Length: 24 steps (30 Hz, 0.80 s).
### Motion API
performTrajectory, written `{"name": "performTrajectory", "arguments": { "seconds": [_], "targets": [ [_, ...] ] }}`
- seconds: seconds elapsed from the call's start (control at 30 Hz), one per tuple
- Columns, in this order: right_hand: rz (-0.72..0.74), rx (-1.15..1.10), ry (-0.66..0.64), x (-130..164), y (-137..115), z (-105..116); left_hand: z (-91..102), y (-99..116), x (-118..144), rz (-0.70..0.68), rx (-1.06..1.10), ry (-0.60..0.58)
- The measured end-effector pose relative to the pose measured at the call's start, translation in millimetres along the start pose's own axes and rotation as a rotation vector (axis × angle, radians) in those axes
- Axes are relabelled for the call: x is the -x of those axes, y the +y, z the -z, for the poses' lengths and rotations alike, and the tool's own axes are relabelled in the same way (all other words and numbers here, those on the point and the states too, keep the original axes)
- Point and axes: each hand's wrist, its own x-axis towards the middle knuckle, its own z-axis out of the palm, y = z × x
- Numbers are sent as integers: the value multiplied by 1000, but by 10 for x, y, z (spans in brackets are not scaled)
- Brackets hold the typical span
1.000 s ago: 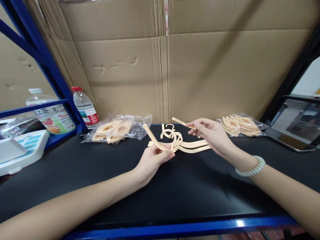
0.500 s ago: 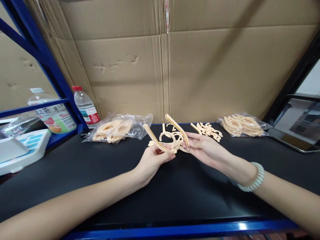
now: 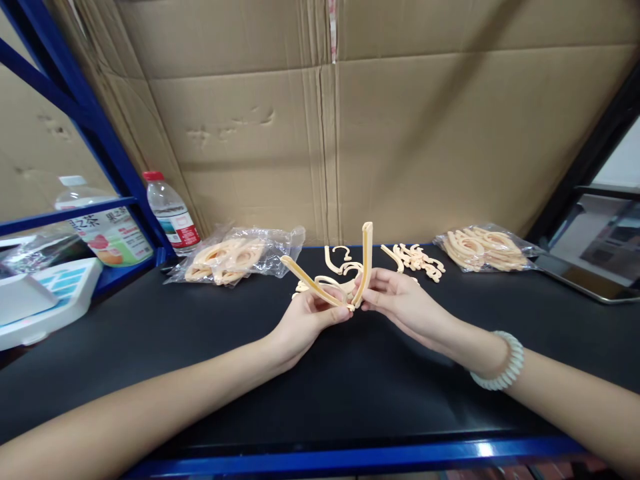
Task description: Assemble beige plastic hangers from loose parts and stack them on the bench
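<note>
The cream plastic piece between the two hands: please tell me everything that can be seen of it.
The cream plastic piece looks like two flat, slim arms of smooth matte plastic that meet low down in a V. One arm leans away to the left; the other stands almost upright, its tip rounded. The left hand pinches the leaning arm near the joint, the right hand the upright arm. It is held above the black table, in front of loose hook parts of the same colour.

Large Chinese characters, partly hidden by the blue shelf rail, mark the label of a big drink bottle (image 3: 107,230) at the bench's far left corner; the red-capped water bottle's (image 3: 170,215) label print is too small to read.
</note>
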Motion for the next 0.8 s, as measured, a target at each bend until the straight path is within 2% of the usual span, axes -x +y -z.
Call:
{"name": "performTrajectory", "arguments": {
  "seconds": [0.3,0.8],
  "targets": [
    [129,181,-10,30,-65,-53,-13,18,19,-30,-40,9],
    [158,289,92,97,-32,-94,-19,-11,49,-27,-60,43]
  ]
}}
